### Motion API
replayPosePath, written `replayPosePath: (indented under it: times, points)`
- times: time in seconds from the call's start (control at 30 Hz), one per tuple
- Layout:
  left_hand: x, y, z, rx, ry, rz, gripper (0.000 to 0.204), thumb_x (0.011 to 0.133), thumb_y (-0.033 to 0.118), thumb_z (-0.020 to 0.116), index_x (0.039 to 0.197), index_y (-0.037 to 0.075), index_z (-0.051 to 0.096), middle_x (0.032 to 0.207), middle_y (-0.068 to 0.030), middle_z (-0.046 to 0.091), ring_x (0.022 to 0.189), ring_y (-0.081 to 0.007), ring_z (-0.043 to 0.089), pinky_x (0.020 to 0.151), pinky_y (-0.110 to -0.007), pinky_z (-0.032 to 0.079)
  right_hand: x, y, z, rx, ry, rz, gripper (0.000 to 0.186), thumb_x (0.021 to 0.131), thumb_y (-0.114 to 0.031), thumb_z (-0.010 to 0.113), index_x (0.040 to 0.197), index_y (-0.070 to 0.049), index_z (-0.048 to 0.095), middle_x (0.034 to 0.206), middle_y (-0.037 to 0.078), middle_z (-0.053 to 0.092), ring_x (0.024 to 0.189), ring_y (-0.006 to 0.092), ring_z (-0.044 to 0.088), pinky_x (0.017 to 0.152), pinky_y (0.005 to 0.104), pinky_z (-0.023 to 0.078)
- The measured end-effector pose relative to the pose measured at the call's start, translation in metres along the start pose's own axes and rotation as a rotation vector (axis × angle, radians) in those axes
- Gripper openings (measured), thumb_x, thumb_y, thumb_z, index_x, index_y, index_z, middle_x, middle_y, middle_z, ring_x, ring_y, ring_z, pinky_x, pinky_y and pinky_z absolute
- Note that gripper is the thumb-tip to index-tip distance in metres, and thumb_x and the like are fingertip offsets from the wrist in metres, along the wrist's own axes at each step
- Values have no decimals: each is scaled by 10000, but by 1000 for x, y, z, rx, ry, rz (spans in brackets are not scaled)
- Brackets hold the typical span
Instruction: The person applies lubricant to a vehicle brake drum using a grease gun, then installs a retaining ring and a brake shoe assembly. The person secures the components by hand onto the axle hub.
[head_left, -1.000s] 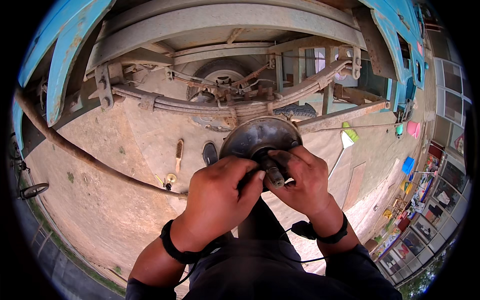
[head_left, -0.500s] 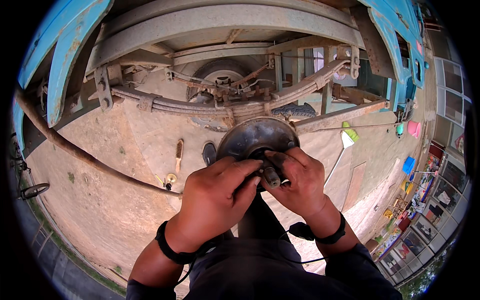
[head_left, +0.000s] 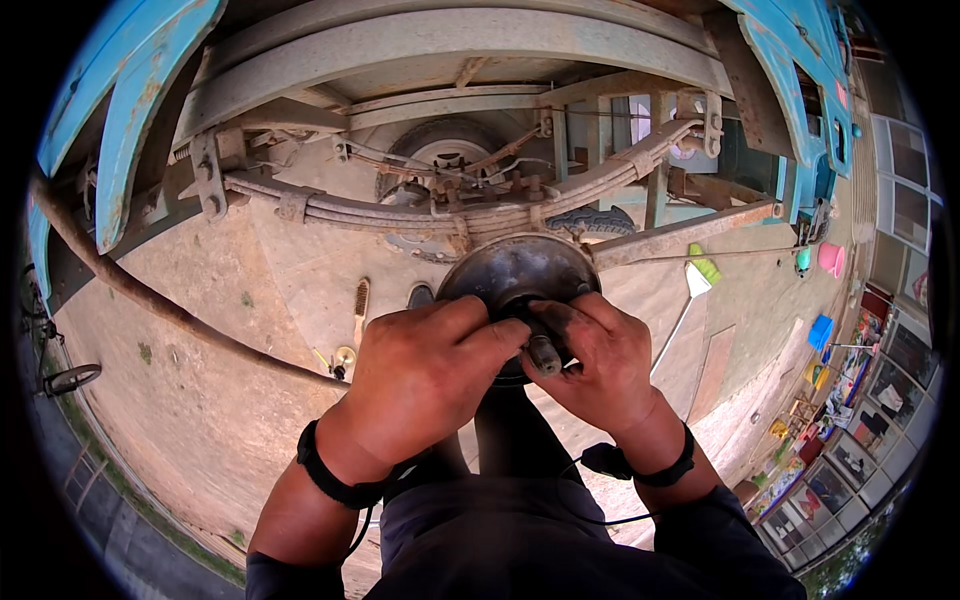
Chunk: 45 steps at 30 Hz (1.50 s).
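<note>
A round dark metal backing plate (head_left: 515, 268) stands at the end of an axle below the leaf spring (head_left: 400, 217). From its middle a worn, greasy axle shaft (head_left: 543, 354) points toward me. My left hand (head_left: 418, 372) is closed at the shaft's left side, thumb and fingers pinched near its base. On the other side my right hand (head_left: 607, 362) curls its blackened fingers against the shaft's base. Something dark and round lies between the fingertips around the shaft; my hands hide most of it, so I cannot tell its kind.
Blue vehicle bodywork (head_left: 160, 110) and a grey frame beam (head_left: 450, 38) hang above. A long rusty pipe (head_left: 170, 305) slants down at left. On the ground lie a wooden-handled wire brush (head_left: 361, 305) and a small brass-coloured round part (head_left: 345, 356). A green-and-white broom (head_left: 700, 275) lies at right.
My left hand has turned and moved slightly right; its thumb has come up against the shaft's base. My right hand keeps nearly the same place and grip.
</note>
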<state>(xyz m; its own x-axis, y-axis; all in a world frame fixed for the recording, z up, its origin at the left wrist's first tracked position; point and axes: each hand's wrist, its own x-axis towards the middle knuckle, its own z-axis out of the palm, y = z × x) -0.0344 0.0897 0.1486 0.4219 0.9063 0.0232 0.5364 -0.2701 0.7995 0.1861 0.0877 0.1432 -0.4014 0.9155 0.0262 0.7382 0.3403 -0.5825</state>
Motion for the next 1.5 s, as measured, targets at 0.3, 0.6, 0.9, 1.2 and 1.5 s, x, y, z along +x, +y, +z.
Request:
replayPosePath:
  times: [0.3, 0.6, 0.9, 1.2, 1.5]
  points:
    - [2, -2, 0, -55, 26, 67, 261, 788, 9, 796, 1021, 112, 743, 831, -56, 638, 681, -269, 674, 571, -384, 533, 0, 1, 0, 19, -8, 2, 425, 687, -144, 895, 1083, -75, 758, 867, 66, 674, 656, 247, 689, 577, 347, 564]
    - [-18, -15, -14, -361, 308, -110, 171, 936, 10, 762, 1092, 38, 698, 915, -102, 714, 762, -231, 668, 657, -320, 530, -1, 2, 2, 14, 12, -33, 405, 697, -112, 916, 1058, -53, 743, 890, 70, 698, 657, 237, 702, 569, 332, 567]
    - [-29, -17, -8, -390, 334, -164, 171, 936, 3, 762, 1087, 37, 690, 996, -118, 712, 858, -255, 687, 726, -331, 550, -3, 2, -2, 57, 13, -44, 417, 678, -102, 910, 1048, -41, 727, 913, 54, 709, 608, 156, 664, 535, 270, 543]
    - [-20, -11, 10, -352, 249, -69, 247, 886, -28, 765, 1100, 71, 693, 983, -110, 726, 806, -293, 721, 655, -356, 574, -14, -5, -9, 76, 145, -144, 456, 665, -122, 878, 1046, -70, 632, 952, 33, 717, 674, 202, 646, 551, 315, 517]
    - [-6, -4, 10, -159, 103, -30, 247, 844, -42, 772, 1052, 73, 703, 979, -102, 732, 781, -295, 742, 642, -357, 590, -18, -13, -31, 135, 79, -100, 570, 718, -171, 913, 1068, -87, 471, 1024, 62, 753, 709, 222, 665, 548, 300, 506]
